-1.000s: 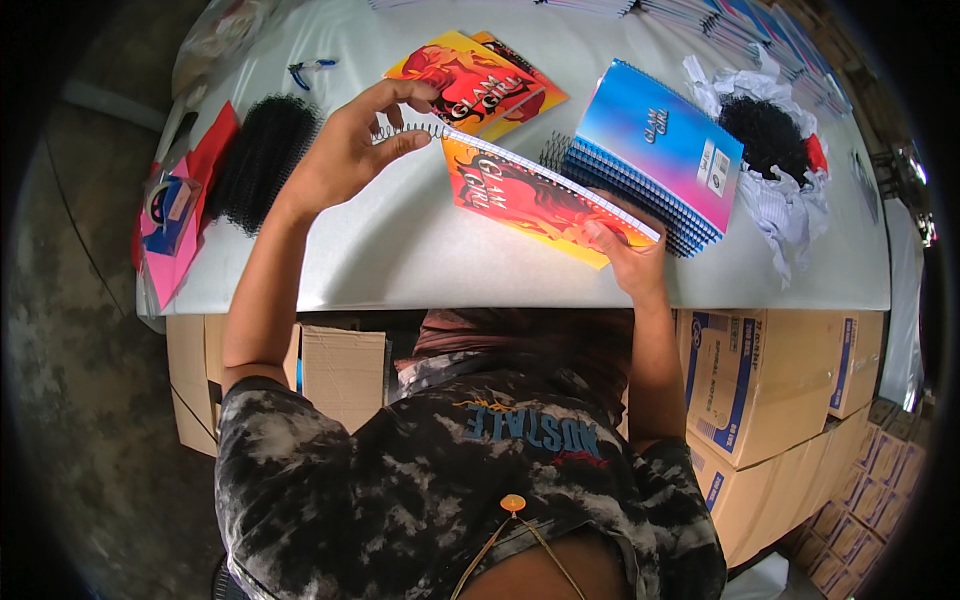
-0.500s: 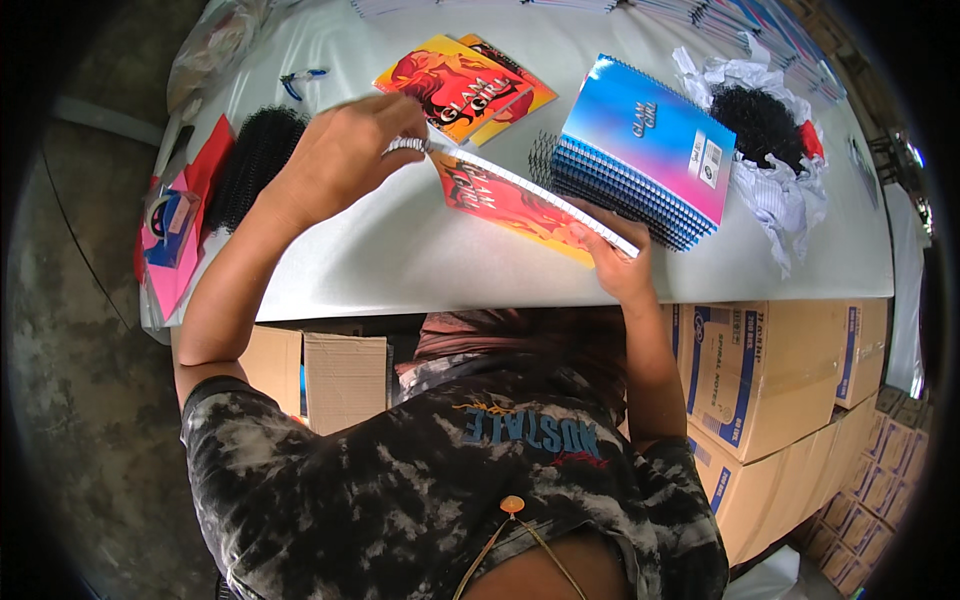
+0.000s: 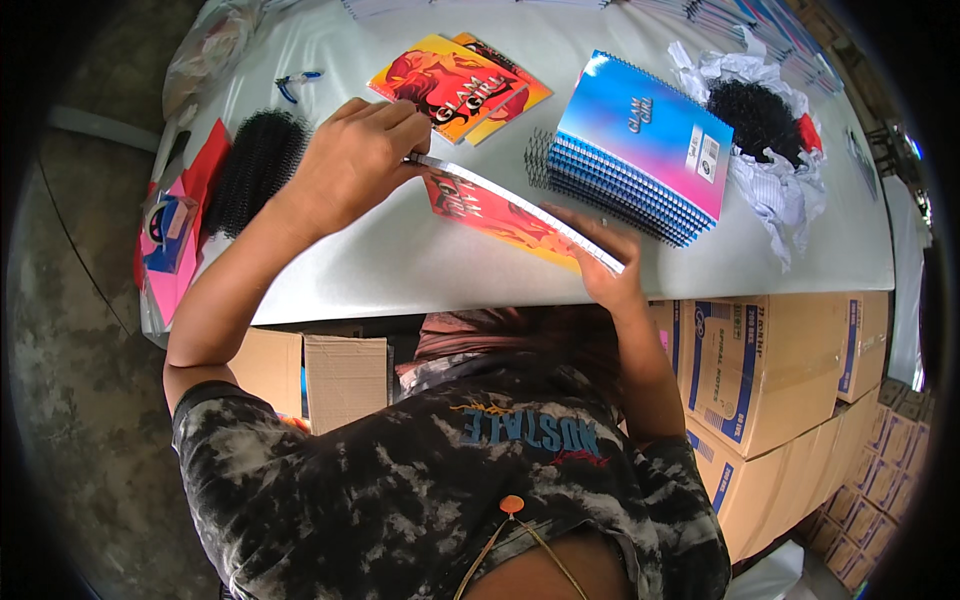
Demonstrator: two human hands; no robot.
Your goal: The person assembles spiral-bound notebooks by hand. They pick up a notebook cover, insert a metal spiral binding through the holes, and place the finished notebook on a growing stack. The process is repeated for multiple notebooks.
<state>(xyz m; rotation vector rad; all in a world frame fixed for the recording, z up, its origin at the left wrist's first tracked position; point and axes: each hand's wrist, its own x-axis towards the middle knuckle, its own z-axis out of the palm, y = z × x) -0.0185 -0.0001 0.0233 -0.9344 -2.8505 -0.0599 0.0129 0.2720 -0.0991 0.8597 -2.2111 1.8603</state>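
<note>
A red and yellow notebook (image 3: 500, 218) is held tilted above the near part of the table, its white page edges facing up. My right hand (image 3: 608, 262) grips its right end, thumb on the cover side and fingers behind. At the left end my left hand (image 3: 368, 150) is closed, fingertips pinched at the notebook's corner. Whether a wire coil lies under those fingers is hidden. Just beyond, two more red and yellow notebooks (image 3: 455, 85) lie overlapped. To the right stands a stack of blue and pink spiral notebooks (image 3: 640, 135).
Black wire coils (image 3: 258, 165) lie left of my left forearm, near blue-handled pliers (image 3: 298, 84) and a tape roll (image 3: 160, 220) on pink and red sheets. Far right, a black coil heap (image 3: 755, 120) rests on crumpled paper (image 3: 765, 195). Cardboard boxes (image 3: 770, 370) are stacked below the table.
My left hand has turned and shifted at the notebook's left end, covering the punched edge that showed before. The notebook and my right hand have moved slightly left and nearer.
</note>
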